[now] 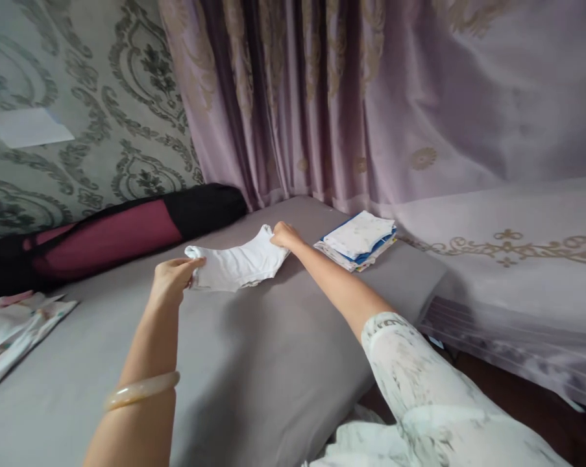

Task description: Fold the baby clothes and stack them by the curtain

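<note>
A small white garment, by its shape underpants, is stretched between my two hands just over the bed. My left hand pinches its left end between thumb and fingers. At the opposite end, the fingers of my right hand are closed on the upper right corner. The cloth sags in the middle, and its lower edge hangs free. Right of my right hand lies a stack of folded clothes, white with a small print on top and blue beneath.
The grey-sheeted bed spreads under my arms. A long black and maroon bag lies along the patterned wall. Printed white clothes rest at the left edge. Purple curtains hang behind, down to the bed.
</note>
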`<state>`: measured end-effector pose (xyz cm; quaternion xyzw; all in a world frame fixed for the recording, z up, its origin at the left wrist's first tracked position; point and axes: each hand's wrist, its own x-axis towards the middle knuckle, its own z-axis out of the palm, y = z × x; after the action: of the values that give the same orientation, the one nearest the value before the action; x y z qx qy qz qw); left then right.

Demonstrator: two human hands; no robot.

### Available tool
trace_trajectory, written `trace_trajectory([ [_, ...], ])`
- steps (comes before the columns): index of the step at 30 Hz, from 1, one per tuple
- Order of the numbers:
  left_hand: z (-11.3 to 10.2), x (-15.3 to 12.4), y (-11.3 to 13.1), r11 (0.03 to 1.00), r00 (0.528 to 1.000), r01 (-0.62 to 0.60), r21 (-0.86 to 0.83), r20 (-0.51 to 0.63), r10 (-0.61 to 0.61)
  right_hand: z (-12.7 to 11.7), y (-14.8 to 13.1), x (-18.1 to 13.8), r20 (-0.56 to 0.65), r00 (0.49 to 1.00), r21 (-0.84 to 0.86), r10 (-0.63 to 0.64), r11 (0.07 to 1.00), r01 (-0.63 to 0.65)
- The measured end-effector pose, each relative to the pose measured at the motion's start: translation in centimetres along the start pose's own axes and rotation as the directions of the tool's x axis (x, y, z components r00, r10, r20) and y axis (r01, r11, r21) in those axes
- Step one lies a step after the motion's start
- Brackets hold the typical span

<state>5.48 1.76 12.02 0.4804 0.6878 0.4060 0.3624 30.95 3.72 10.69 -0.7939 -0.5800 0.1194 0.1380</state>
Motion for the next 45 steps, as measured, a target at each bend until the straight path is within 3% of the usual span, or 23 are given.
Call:
trace_trajectory([
  [3,2.7,-1.5,1.4,0.995,0.996,-0.028,-0.096,0.087,0.036,-3.2,2.6,-1.0,-0.164,0.983,-0.166,-0.086,0.984,0.059],
  [7,6.8,-3.4,3.2,0.98,0.979,-0.047,-0.192,0.187,0.084,-7.5,5.3,-2.1,-0.282,0.959,-0.233,-0.004,0.97,-0.064],
  [11,11.1,-5.3,4.5,0.949,0.938,-0.119,-0.292,0.279,0.204,-11.3,8.1,-2.0,-0.342,0.928,-0.179,0.149,0.959,-0.22],
  [15,15.0,-7.3,5.5,0.936,0.917,-0.078,-0.343,0.343,0.202,-13.4,12.2,-1.1,-0.284,0.908,0.026,0.307,0.949,-0.313],
  [20,19.5,-9.8,6.1,0.88,0.884,0.077,-0.469,0.441,0.157,-14.2,16.7,-1.0,-0.338,0.857,0.16,0.389,0.921,-0.354],
  [25,23.3,-12.0,6.1,0.843,0.844,0.206,-0.496,0.526,0.103,-14.3,18.4,-2.3,-0.522,0.766,0.071,0.376,0.914,-0.4],
  [29,25.6,-13.1,5.9,0.827,0.818,0.277,-0.49,0.571,0.065,-14.1,19.1,-3.0,-0.544,0.746,0.032,0.385,0.898,-0.439],
  [37,28.5,-13.6,4.6,0.818,0.811,0.306,-0.487,0.584,0.044,-13.6,20.4,-2.9,-0.531,0.742,0.031,0.411,0.884,-0.467],
  [45,29.7,-13.6,4.0,0.831,0.797,0.305,-0.465,0.602,0.044,-13.2,21.2,-1.9,-0.546,0.73,0.005,0.412,0.873,-0.488],
])
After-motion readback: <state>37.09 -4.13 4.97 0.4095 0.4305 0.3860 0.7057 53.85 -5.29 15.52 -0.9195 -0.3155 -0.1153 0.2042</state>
